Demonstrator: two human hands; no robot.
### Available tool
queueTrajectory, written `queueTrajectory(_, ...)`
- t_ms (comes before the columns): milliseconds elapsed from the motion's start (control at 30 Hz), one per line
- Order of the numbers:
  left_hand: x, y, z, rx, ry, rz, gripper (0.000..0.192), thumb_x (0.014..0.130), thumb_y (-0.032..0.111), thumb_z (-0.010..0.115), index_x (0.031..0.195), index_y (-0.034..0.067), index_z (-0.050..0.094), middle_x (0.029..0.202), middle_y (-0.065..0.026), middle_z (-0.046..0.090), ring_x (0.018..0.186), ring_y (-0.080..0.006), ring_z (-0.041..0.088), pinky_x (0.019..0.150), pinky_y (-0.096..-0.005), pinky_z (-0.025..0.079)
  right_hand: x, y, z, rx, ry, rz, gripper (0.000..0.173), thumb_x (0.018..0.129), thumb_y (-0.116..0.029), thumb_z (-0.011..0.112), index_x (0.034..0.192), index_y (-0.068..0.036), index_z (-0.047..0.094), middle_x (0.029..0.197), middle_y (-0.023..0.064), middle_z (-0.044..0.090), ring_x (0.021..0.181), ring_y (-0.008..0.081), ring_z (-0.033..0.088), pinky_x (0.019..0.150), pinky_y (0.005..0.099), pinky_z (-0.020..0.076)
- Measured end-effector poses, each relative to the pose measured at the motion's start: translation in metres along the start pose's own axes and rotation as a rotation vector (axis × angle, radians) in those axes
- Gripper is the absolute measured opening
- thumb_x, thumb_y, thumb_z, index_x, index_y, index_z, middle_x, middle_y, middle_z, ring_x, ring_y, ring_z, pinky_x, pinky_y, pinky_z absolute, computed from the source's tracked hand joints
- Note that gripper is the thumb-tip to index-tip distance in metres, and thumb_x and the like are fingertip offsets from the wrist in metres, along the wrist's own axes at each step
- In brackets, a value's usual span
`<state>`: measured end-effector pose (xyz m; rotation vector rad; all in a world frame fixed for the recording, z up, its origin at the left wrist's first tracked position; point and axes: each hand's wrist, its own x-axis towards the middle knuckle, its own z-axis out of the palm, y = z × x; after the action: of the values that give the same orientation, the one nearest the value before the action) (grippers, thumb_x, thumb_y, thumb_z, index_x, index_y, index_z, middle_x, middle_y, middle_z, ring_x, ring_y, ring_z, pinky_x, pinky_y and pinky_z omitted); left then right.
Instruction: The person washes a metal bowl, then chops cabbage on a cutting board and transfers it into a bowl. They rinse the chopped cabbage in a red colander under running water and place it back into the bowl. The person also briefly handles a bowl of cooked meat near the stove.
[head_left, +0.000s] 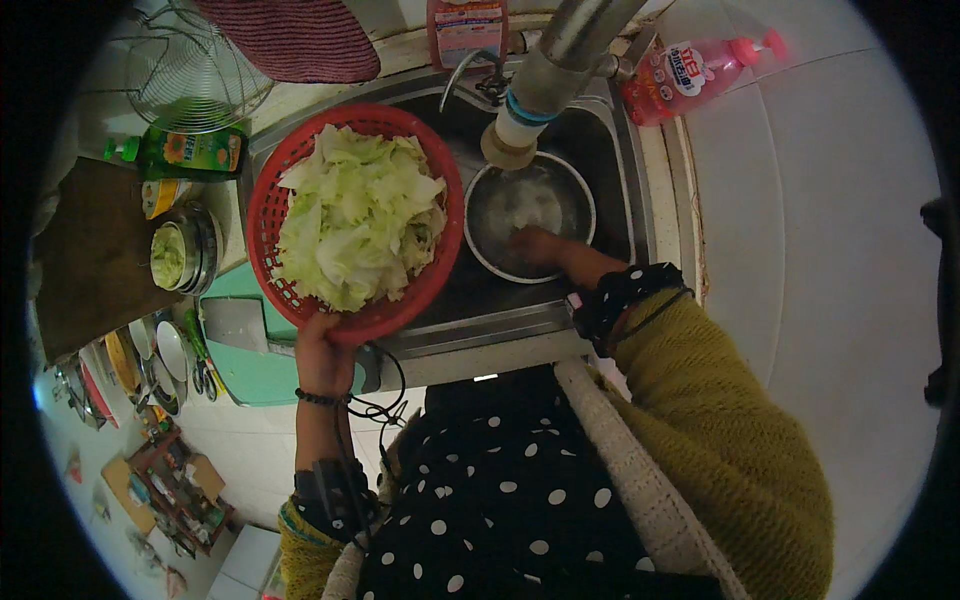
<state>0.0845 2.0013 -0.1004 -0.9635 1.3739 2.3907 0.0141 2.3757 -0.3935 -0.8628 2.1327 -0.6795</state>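
Observation:
My left hand (324, 358) grips the near rim of a red plastic colander (259, 247), which is over the left part of the sink. Torn pale green lettuce leaves (360, 217) are heaped in it. My right hand (536, 249) dips into a round metal basin (589, 202) at the right of the sink. Water (540, 202) fills part of this basin and blurs my fingers, so their grip is hidden. Above the basin's far rim ends a thick pipe with a pale end piece (508, 142).
The steel sink (480, 326) has a thin curved tap (454, 75) at its back. A cleaver (234, 324) lies on a green cutting board (247, 375) to the left. Near them are a green bottle (191, 152), stacked bowls (199, 247) and a wire basket (191, 82). A pink bottle (690, 79) stands at right.

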Motion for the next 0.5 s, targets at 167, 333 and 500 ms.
queueTrajectory(167,0.001,0.001,-0.002,-0.010,0.027,-0.029,0.054,0.083,0.005,0.054,0.136,-0.003,0.044,0.132,-0.0155,0.056,0.120,-0.0324,0.057,0.101,-0.0506,0.051,0.020,-0.021,0.028,-0.235,-0.067,-0.056,0.028,0.092,-0.029,0.058,0.112,-0.014,0.069,0.118,0.0147,0.064,0.112,0.0347,0.059,0.101,0.0403,0.0455)
queueTrajectory(333,-0.001,0.002,0.001,-0.012,-0.003,-0.008,0.056,0.083,0.004,0.054,0.138,-0.001,0.042,0.135,-0.0149,0.055,0.123,-0.0331,0.055,0.103,-0.0515,0.049,-0.017,-0.018,0.006,0.267,-0.074,0.076,0.025,0.089,-0.030,0.064,0.100,-0.008,0.070,0.109,0.0166,0.066,0.089,0.0358,0.066,0.088,0.0438,0.0530)
queueTrajectory(500,-0.001,0.002,0.000,0.074,0.004,0.011,0.062,0.082,0.002,0.054,0.143,0.002,0.038,0.138,-0.0141,0.053,0.126,-0.0326,0.054,0.105,-0.0522,0.047,-0.068,0.001,-0.008,-0.377,0.044,0.380,0.021,0.084,-0.020,0.066,0.097,-0.005,0.072,0.103,0.0182,0.068,0.089,0.0358,0.068,0.082,0.0445,0.0556)
